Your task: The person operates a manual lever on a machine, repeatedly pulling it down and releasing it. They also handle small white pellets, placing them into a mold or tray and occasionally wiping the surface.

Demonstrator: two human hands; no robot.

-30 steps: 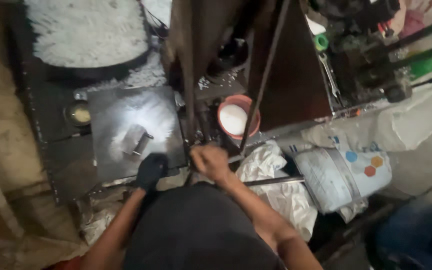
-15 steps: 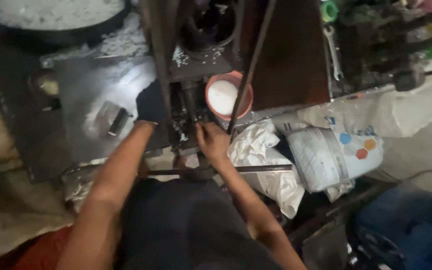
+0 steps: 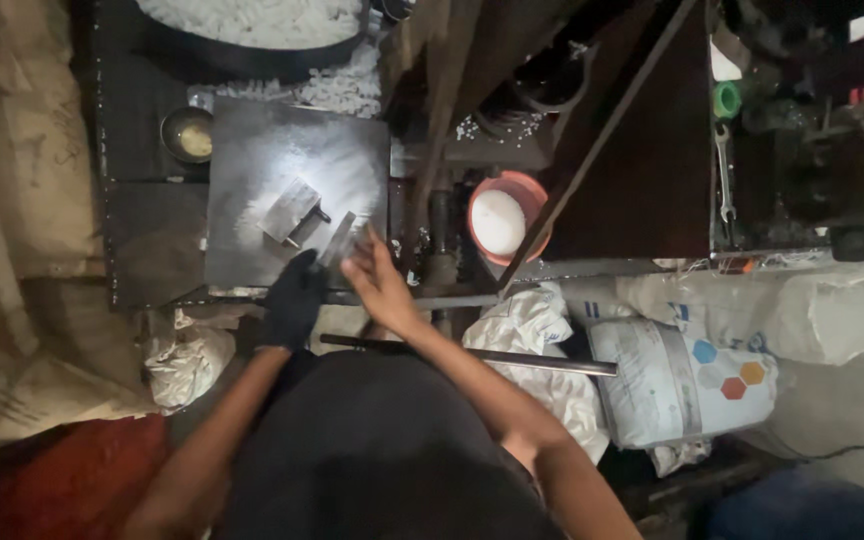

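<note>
The left hand wears a dark glove and rests at the near edge of a dusty metal plate. Its fingers are bent toward a flat metal strip, but I cannot tell if they really hold it. The right hand is bare and is just beside the left one, at the near right corner of the plate. Its fingers are stretched and a little spread, with the tips at the strip, and I cannot tell if they grip it. The strip lies tilted at that corner of the plate. A small metal block lies in the middle of the plate, in white powder, near the strip. A small round dish stands beyond the far left corner of the plate. An orange bowl with white powder stands to the right of the plate, apart from it. A white sack with coloured hexagons lies lower on the right, well apart from the hands.
</note>
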